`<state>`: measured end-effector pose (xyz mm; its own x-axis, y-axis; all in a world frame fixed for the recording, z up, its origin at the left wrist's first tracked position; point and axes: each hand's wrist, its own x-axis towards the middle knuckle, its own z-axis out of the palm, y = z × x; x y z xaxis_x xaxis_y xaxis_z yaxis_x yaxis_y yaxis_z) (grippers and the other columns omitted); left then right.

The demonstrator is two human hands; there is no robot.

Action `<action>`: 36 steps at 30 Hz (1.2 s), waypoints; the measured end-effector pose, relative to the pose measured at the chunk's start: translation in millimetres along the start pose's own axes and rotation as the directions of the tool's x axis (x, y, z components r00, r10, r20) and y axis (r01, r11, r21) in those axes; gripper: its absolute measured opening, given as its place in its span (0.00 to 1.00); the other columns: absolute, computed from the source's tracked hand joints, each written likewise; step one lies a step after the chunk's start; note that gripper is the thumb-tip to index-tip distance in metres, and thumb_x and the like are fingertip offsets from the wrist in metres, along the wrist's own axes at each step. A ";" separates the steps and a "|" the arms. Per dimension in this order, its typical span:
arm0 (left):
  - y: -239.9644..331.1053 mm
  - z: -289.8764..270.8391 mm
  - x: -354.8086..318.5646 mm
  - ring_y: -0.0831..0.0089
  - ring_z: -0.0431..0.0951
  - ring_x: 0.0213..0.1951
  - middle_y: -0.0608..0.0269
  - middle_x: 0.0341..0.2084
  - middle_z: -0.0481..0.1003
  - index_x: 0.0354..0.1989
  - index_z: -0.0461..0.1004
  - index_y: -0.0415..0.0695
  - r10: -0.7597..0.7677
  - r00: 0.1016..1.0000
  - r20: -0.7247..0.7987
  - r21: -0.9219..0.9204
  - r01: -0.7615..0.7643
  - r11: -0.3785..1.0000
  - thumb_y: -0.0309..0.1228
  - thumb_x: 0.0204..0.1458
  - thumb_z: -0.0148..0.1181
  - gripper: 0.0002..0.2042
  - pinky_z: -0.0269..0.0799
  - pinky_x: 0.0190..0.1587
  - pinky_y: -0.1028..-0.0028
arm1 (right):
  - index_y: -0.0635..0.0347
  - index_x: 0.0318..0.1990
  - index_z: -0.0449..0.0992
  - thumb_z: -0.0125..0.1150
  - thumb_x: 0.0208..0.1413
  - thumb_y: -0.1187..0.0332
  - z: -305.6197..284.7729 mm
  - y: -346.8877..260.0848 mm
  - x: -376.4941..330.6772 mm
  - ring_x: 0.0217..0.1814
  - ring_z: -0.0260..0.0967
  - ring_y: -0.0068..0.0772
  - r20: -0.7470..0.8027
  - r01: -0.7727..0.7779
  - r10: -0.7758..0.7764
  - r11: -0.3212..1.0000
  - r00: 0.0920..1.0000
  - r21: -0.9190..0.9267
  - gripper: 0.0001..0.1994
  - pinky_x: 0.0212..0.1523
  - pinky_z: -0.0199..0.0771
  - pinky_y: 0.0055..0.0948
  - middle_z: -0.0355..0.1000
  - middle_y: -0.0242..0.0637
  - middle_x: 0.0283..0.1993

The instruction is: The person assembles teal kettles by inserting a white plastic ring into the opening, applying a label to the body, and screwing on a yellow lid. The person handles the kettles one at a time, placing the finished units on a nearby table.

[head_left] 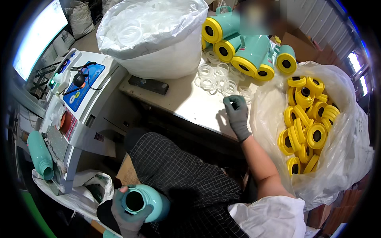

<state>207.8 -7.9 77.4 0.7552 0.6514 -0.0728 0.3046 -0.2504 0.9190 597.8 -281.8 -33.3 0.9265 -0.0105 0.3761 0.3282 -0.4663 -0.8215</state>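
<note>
Low on the near side of the white worktable [180, 107], well apart from it, a turquoise wide-mouthed bottle [160, 206] sits tilted at the person's checked trousers [190, 170]. The gloved left hand [126, 218] grasps it around the neck end, thumb on the shoulder, presumably because the lap steadies the body and the uncapped mouth faces up into view. Over the worktable's near right edge hovers the gloved right hand [237, 114], fingers curled; whether anything is pinched there, I cannot tell. Just beyond it, loose translucent rings [217, 84] lie scattered on the worktable, probably spread thin for easy picking. At the worktable's far left, an open white woven sack [158, 62] brims with more rings, likely the bulk supply. Along its far right side, turquoise bottles with yellow lids [250, 53] lie piled, mostly lid ends facing the person. Right of the worktable, a clear plastic bag [341, 170] gapes around yellow lids [294, 138], seemingly left open within reach.
</note>
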 end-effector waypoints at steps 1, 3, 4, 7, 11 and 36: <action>11.2 -0.4 1.7 0.63 0.78 0.51 0.55 0.49 0.77 0.61 0.69 0.38 -0.027 1.000 -0.002 -0.051 0.027 0.998 0.33 0.27 0.78 0.44 0.76 0.56 0.65 | 0.61 0.42 0.83 0.68 0.60 0.64 -5.1 -0.4 12.6 0.31 0.74 0.26 -0.032 0.018 -0.018 1.000 0.999 -0.003 0.10 0.36 0.76 0.29 0.76 0.38 0.42; 18.3 -4.4 0.8 0.65 0.78 0.50 0.56 0.49 0.77 0.61 0.69 0.37 -0.008 1.000 -0.001 -0.083 0.008 0.997 0.33 0.28 0.79 0.44 0.75 0.55 0.65 | 0.60 0.45 0.82 0.66 0.60 0.67 -10.9 -2.4 29.3 0.36 0.76 0.36 -0.069 0.005 -0.009 0.999 0.998 -0.052 0.10 0.40 0.76 0.33 0.76 0.41 0.44; 12.7 -7.7 -0.2 0.65 0.78 0.50 0.56 0.48 0.77 0.61 0.69 0.36 -0.001 1.000 0.008 -0.049 0.001 0.999 0.33 0.28 0.80 0.44 0.75 0.55 0.66 | 0.60 0.46 0.81 0.65 0.59 0.68 -7.5 2.2 41.4 0.40 0.76 0.40 -0.112 0.130 -0.145 0.983 0.983 -0.132 0.10 0.43 0.76 0.36 0.75 0.43 0.46; -9.1 -8.7 2.9 0.67 0.78 0.48 0.56 0.47 0.77 0.59 0.70 0.35 0.025 0.999 0.045 0.046 -0.027 0.999 0.34 0.28 0.82 0.43 0.75 0.54 0.67 | 0.56 0.52 0.79 0.61 0.54 0.74 -1.1 5.5 76.3 0.53 0.71 0.57 -0.119 0.233 -0.273 0.934 0.955 -0.272 0.16 0.55 0.72 0.46 0.73 0.49 0.52; 0.5 -3.0 2.2 0.61 0.80 0.48 0.52 0.48 0.79 0.57 0.75 0.36 0.285 0.957 0.053 0.248 -0.290 0.924 0.32 0.36 0.85 0.37 0.77 0.53 0.64 | 0.51 0.42 0.83 0.63 0.51 0.71 8.3 0.0 85.9 0.52 0.73 0.48 0.024 0.470 -0.527 0.736 0.850 -0.487 0.11 0.51 0.74 0.45 0.73 0.40 0.48; -22.1 15.9 10.5 0.61 0.74 0.50 0.53 0.49 0.70 0.74 0.52 0.35 0.273 0.956 -0.108 0.364 -0.218 0.906 0.41 0.31 0.81 0.58 0.72 0.53 0.60 | 0.57 0.59 0.76 0.68 0.58 0.67 50.4 -84.3 40.3 0.43 0.81 0.38 0.370 0.309 -0.387 0.917 0.845 0.253 0.21 0.47 0.83 0.36 0.81 0.40 0.47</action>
<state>218.2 -6.9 50.2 0.7426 0.6316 0.2230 0.3229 -0.6293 0.7069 616.7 -198.3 29.5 0.7239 0.4983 0.4770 0.6338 -0.2074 -0.7452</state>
